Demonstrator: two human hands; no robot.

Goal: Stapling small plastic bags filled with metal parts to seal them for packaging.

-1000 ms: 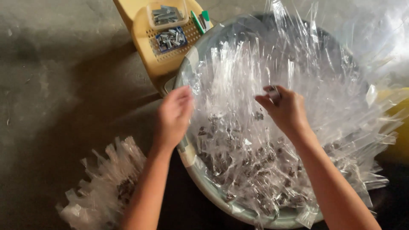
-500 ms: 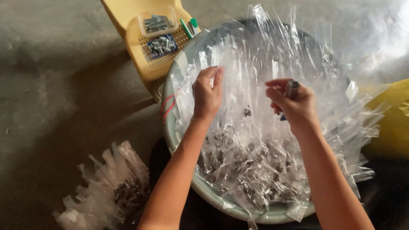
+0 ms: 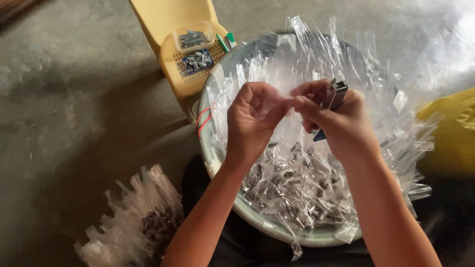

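Both hands have closed in since the earlier frame: then they were apart over the basin, now your left hand (image 3: 255,118) and right hand (image 3: 336,121) meet fingertip to fingertip above it.

Left hand is curled, thumb and forefinger pinching the clear top of a small bag (image 3: 286,101). Right hand pinches the same spot and also grips a stapler (image 3: 335,95) in the palm, nose up. The bag itself is barely visible, clear film against clear film.

Step in hand, as I read it: gathering the bag mouth ready for sealing. Next move likely calls for keeping the film bunched and getting the stapler nose square over it, with your fingertips out of the way.

Below you: a pale round basin (image 3: 217,163) full of filled clear bags, dark contents. More bags sit in a pile (image 3: 133,220) on the floor at lower left. A yellow stool (image 3: 170,22) behind the basin carries two staple boxes (image 3: 194,48). A yellow sack (image 3: 452,131) sits at right. The floor (image 3: 74,109) is bare grey concrete; strong glare top right.
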